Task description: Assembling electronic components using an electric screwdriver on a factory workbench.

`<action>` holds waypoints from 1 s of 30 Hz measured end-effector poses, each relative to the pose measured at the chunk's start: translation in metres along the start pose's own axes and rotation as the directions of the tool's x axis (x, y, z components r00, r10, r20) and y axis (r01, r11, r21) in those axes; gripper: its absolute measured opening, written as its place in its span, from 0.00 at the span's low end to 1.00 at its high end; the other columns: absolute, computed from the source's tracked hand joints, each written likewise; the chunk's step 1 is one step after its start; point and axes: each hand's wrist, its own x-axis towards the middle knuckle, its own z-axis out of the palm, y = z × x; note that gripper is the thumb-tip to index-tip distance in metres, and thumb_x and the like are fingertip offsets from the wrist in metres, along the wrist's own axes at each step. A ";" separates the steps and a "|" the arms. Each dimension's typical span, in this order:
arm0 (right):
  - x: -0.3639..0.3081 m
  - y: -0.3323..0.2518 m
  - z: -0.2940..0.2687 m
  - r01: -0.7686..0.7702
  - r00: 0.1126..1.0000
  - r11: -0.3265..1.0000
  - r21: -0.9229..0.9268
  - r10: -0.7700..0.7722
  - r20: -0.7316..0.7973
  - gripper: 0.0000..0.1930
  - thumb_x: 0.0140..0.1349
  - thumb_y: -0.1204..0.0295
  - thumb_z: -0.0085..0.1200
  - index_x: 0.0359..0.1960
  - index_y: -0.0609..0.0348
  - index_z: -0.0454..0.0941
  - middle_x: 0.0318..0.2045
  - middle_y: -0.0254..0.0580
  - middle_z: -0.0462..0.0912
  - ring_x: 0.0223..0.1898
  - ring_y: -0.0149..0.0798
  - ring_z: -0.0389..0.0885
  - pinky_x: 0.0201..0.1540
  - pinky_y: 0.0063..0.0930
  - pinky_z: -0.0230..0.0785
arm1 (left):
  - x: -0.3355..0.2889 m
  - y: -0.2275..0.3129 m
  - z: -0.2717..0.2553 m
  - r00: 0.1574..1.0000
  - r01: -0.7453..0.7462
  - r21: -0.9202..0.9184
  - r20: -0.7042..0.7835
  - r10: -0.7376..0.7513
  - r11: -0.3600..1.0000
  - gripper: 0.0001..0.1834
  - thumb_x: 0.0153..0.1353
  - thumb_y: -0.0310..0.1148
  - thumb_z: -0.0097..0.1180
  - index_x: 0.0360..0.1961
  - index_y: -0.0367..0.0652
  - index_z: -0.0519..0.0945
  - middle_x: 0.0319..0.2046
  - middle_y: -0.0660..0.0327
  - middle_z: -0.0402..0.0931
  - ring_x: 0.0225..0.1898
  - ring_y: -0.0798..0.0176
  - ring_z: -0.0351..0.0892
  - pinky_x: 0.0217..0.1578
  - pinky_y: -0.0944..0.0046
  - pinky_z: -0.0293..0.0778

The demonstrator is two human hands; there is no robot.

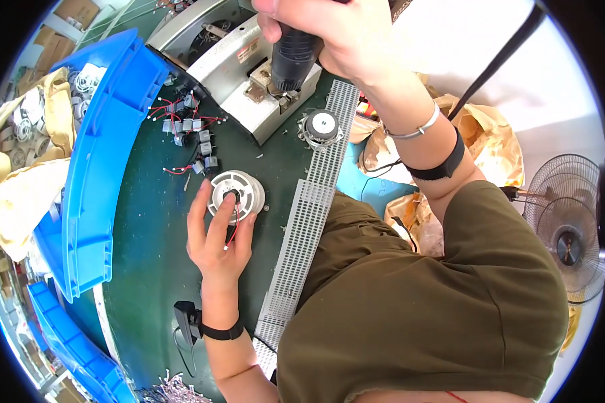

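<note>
My left hand (216, 245) is closed around a white round plastic housing (254, 191) on the green worktop, one finger at its dark centre. A thin red and black wire with a small white plug (232, 236) trails from the housing between my fingers. Up at the top, my right hand (339, 33) wraps around a black electric screwdriver (294, 62). The screwdriver points down at the front block of a silver metal machine (270, 97), which looks like a screw feeder; its tip is hard to make out there.
Small black parts with red wires (188, 127) lie left of the machine. Another round unit (321, 127) sits by the perforated metal strip (302, 221) along the worktop's edge. A blue bin (104, 181) stands left; a fan (567, 235) is at far right.
</note>
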 end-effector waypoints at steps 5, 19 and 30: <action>-0.006 -0.003 -0.001 -0.015 0.997 1.000 0.001 0.015 0.078 0.17 0.48 0.80 0.58 0.40 0.67 0.69 0.18 0.36 0.76 0.19 0.28 0.74 0.24 0.21 0.68 | 0.001 -0.001 -0.001 1.000 0.005 0.008 -0.019 -0.005 1.000 0.18 0.41 0.27 0.68 0.37 0.41 0.80 0.50 0.48 0.71 0.43 0.50 0.77 0.39 0.61 0.77; -0.010 -0.041 0.081 -0.275 0.932 0.888 0.368 0.153 0.329 0.21 0.47 0.79 0.60 0.43 0.67 0.67 0.20 0.38 0.75 0.17 0.31 0.73 0.21 0.22 0.64 | 0.000 0.003 0.002 0.997 0.057 -0.021 -0.047 -0.058 0.998 0.19 0.39 0.29 0.69 0.35 0.41 0.79 0.47 0.50 0.73 0.36 0.52 0.79 0.32 0.62 0.75; -0.014 -0.028 0.087 -0.307 0.926 0.900 0.309 0.208 0.315 0.21 0.46 0.80 0.58 0.43 0.69 0.66 0.19 0.38 0.75 0.17 0.29 0.72 0.22 0.21 0.65 | -0.001 0.004 0.003 0.997 0.053 -0.019 -0.047 -0.053 0.998 0.18 0.40 0.30 0.68 0.35 0.40 0.79 0.47 0.51 0.72 0.37 0.53 0.78 0.31 0.63 0.75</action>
